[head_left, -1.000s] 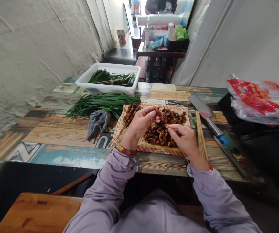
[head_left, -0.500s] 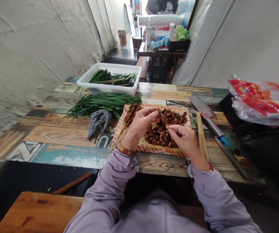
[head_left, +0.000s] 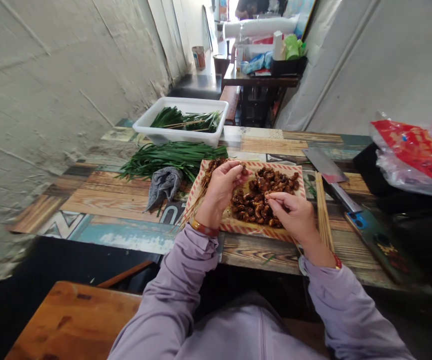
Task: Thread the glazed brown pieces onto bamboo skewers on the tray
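Note:
A red-and-white checked tray (head_left: pixel 246 227) on the wooden table (head_left: pixel 114 200) holds a pile of small brown glazed pieces (head_left: pixel 266 192). Finished skewers (head_left: pixel 202 192) lie along the tray's left side. My left hand (head_left: pixel 221 192) hovers over the tray, its fingers pinched on one brown piece (head_left: pixel 243 170). My right hand (head_left: pixel 293 215) is closed over the pile's near edge, pinching a thin bamboo skewer that is mostly hidden by the fingers.
Loose bamboo skewers (head_left: pixel 323 212) and a cleaver (head_left: pixel 330 175) lie right of the tray, a phone (head_left: pixel 379 245) beyond them. Green chives (head_left: pixel 170 157), a grey cloth (head_left: pixel 163 182) and a white tub (head_left: pixel 181 122) sit to the left. A plastic bag (head_left: pixel 414 155) is far right.
My left hand has lowered slightly with its piece toward the tray's left side. The view has shifted, so everything sits a little further right in the frame.

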`<state>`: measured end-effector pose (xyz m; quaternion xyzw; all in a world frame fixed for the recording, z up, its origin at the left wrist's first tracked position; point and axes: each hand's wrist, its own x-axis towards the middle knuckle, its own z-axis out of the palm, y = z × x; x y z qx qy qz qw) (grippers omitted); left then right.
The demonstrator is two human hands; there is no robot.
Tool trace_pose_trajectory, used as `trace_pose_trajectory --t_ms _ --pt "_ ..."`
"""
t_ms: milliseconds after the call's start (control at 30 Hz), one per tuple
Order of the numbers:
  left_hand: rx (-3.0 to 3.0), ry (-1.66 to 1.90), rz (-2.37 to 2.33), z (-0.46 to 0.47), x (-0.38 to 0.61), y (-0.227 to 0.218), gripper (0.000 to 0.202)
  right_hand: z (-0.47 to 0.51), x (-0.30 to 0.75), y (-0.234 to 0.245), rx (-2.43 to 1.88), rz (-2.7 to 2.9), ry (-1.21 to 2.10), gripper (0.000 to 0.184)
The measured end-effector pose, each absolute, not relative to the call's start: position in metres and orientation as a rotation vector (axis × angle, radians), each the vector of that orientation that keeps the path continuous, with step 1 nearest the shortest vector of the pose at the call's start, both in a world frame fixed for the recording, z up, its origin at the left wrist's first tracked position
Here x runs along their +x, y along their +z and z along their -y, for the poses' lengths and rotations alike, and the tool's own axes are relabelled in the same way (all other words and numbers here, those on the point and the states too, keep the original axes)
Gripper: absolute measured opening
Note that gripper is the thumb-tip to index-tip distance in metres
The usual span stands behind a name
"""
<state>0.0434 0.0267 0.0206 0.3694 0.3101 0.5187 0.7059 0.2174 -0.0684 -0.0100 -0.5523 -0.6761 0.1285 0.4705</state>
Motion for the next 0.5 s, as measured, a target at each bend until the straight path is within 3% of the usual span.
trace_pose_trajectory --t_ms 500 --pt "0.759 1.119 -0.703 -0.0268 0.0463 0.0216 0.020 0.0680 0.2131 -0.0092 -1.303 1.757 0.275 0.018"
